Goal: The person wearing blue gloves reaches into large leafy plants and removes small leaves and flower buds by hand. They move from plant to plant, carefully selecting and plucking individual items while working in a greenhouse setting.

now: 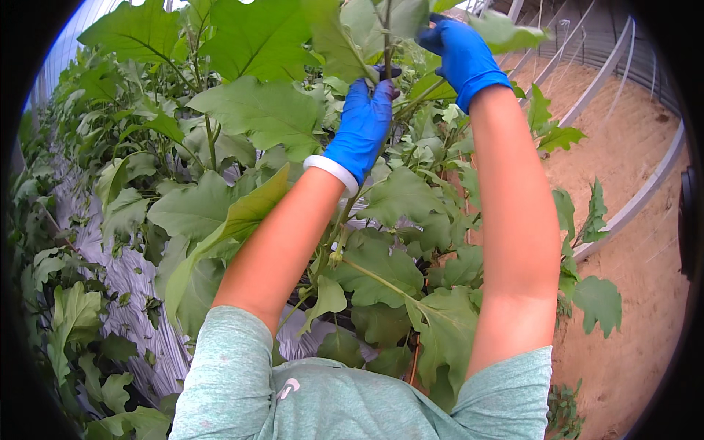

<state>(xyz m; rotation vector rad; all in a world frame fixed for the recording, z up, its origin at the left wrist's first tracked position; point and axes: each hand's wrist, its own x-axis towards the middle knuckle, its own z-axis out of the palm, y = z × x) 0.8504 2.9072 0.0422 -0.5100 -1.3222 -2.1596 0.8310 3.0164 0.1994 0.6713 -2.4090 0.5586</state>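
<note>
Both hands wear blue gloves with dark, stained fingertips and are raised at the top of the view. My left hand [366, 118], with a white band at its wrist, is closed around the upright stem [388, 38] of a leafy plant that looks like eggplant. Right of it and a little higher, my right hand [462, 55] is beside a large leaf [503, 32]; its fingers are bent and partly blurred, and whether they grip anything is not clear. A broad green leaf [258, 113] spreads left of my left hand. Lower down, a small bud [334, 258] hangs on the plant.
Dense leafy plants [110, 104] fill the left side. Silvery plastic mulch film [129, 297], littered with leaf scraps, covers the ground between rows. At the right, pale metal greenhouse struts [641, 192] slope across a bare earth bank [621, 148].
</note>
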